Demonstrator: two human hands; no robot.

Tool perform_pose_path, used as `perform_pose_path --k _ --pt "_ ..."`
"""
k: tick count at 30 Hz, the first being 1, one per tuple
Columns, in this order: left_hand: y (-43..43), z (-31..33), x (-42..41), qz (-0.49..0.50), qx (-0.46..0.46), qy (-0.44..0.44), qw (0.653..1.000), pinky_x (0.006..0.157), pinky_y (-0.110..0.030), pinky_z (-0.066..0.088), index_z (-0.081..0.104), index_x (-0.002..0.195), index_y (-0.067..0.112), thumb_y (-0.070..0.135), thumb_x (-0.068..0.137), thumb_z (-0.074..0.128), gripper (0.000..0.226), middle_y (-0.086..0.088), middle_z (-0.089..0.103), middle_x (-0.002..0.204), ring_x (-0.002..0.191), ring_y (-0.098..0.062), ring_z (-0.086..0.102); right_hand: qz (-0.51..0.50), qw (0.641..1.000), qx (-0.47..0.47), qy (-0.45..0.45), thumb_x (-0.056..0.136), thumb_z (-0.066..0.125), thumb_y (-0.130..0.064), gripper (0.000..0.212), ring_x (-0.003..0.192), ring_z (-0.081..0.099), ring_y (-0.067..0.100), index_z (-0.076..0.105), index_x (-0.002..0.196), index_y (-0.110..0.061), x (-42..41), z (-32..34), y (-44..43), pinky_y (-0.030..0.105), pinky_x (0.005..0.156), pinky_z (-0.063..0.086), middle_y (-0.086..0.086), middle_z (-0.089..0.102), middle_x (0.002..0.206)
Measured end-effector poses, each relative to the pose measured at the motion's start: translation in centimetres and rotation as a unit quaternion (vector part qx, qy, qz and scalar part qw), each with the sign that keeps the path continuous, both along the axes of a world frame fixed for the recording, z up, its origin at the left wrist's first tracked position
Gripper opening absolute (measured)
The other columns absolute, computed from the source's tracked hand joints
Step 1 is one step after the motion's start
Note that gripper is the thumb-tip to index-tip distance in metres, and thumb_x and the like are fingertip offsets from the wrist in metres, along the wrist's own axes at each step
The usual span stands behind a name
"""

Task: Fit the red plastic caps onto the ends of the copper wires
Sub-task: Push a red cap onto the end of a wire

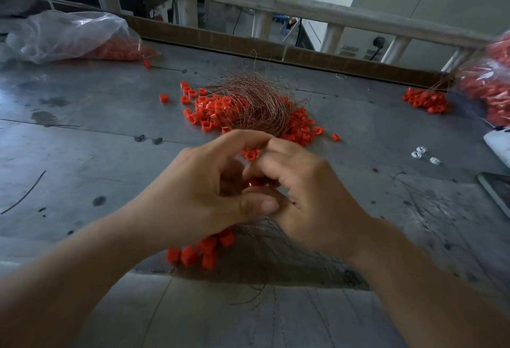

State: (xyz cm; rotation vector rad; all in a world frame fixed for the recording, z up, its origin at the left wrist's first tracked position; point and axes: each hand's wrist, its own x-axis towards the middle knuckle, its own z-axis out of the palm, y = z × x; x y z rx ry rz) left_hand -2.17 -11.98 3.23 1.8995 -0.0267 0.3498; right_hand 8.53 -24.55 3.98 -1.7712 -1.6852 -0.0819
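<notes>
Showing no legible writing: hands (248,182), caps (204,251)

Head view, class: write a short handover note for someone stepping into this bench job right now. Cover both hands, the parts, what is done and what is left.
Left hand and right hand are pressed together over the near table, closed on a red cap; no wire end shows between them.
Capped wires hang beneath the hands: that batch is done.
Bare copper wires sit mid-table on loose red caps.
More caps in bags far left and right.
Left: cap the remaining bundle.
</notes>
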Motion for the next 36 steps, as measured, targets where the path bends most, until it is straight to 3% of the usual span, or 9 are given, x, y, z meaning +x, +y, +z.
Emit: perform_pose_path --k 3,7,12,19,22,24,26,32,36 --pt "0.1 -0.1 0.0 -0.004 0.04 0.007 0.999 0.061 -0.055 0.05 0.043 0.12 0.046 0.069 0.064 0.063 0.064 -0.014 0.065 0.08 0.072 -0.036 0.063 0.011 1.0 -0.018 0.001 0.073 0.058 -0.001 0.014 0.081 0.055 0.018 0.064 0.086 0.0 -0.3 -0.1 0.1 0.027 0.072 0.048 0.006 0.057 0.085" --pt "0.1 -0.1 -0.4 -0.01 -0.023 -0.013 1.0 0.054 -0.056 0.048 0.041 0.124 0.051 0.062 0.065 0.068 0.066 -0.018 0.059 0.071 0.066 -0.044 0.057 0.007 1.0 -0.002 0.027 0.072 0.058 0.0 0.009 0.072 0.049 0.01 0.062 0.081 -0.002 -0.6 0.1 0.2 0.018 0.065 0.042 -0.005 0.049 0.079" --pt "0.0 -0.1 -0.6 0.002 -0.038 -0.016 0.999 0.051 -0.03 0.053 0.042 0.122 0.05 0.044 0.064 0.071 0.065 -0.015 0.06 0.069 0.055 -0.027 0.061 0.005 1.0 0.014 0.026 0.071 0.057 0.003 0.009 0.07 0.047 0.007 0.061 0.078 -0.001 -1.0 0.0 0.3 0.015 0.063 0.041 -0.006 0.048 0.077" --pt "0.1 0.2 -0.4 -0.023 -0.139 -0.008 0.99 0.053 -0.023 0.051 0.05 0.12 0.034 0.029 0.063 0.074 0.062 -0.02 0.062 0.074 0.059 -0.02 0.064 -0.007 0.996 0.037 0.079 0.075 0.065 -0.009 0.007 0.07 0.048 -0.002 0.064 0.081 -0.006 -0.8 0.1 0.3 0.01 0.065 0.04 -0.014 0.048 0.077" --pt "0.3 0.5 -0.4 -0.017 -0.168 -0.009 0.986 0.055 -0.028 0.054 0.057 0.116 0.03 0.035 0.065 0.08 0.056 -0.02 0.065 0.077 0.066 -0.026 0.065 -0.013 0.993 0.054 0.102 0.071 0.072 -0.019 0.023 0.073 0.052 0.002 0.064 0.091 -0.012 -0.9 0.2 0.2 0.011 0.067 0.041 -0.008 0.054 0.077" --pt "0.7 0.8 -0.4 0.008 -0.168 -0.014 0.986 0.055 -0.027 0.054 0.061 0.111 0.029 0.03 0.064 0.073 0.048 -0.015 0.067 0.073 0.065 -0.025 0.065 -0.015 0.99 0.048 0.129 0.065 0.075 -0.026 0.045 0.082 0.053 -0.001 0.056 0.105 -0.026 -0.6 0.2 0.1 0.011 0.074 0.042 -0.014 0.054 0.084" --pt "1.0 1.1 -0.5 0.004 -0.194 -0.023 0.981 0.052 -0.025 0.053 0.062 0.11 0.025 0.025 0.064 0.077 0.048 -0.011 0.068 0.071 0.062 -0.021 0.065 -0.012 0.986 0.031 0.161 0.065 0.072 -0.033 0.05 0.093 0.055 -0.005 0.047 0.109 -0.036 -0.5 0.3 0.1 0.013 0.081 0.044 -0.016 0.058 0.094" --pt "1.3 1.8 -0.5 -0.011 -0.291 -0.064 0.954 0.046 -0.02 0.048 0.063 0.105 0.014 0.015 0.061 0.062 0.044 -0.01 0.068 0.066 0.054 -0.016 0.063 0.001 0.981 0.046 0.186 0.077 0.064 -0.028 0.022 0.072 0.059 0.003 0.058 0.098 -0.025 -0.5 0.6 0.0 0.007 0.065 0.042 -0.004 0.063 0.078" --pt "1.4 2.0 -0.6 -0.023 -0.305 -0.072 0.949 0.046 -0.019 0.049 0.07 0.097 0.014 0.009 0.057 0.062 0.042 -0.01 0.068 0.067 0.055 -0.017 0.064 -0.015 0.987 0.022 0.156 0.078 0.062 -0.021 0.01 0.071 0.054 -0.006 0.066 0.086 -0.016 0.1 0.5 0.0 0.005 0.066 0.039 -0.012 0.056 0.074"
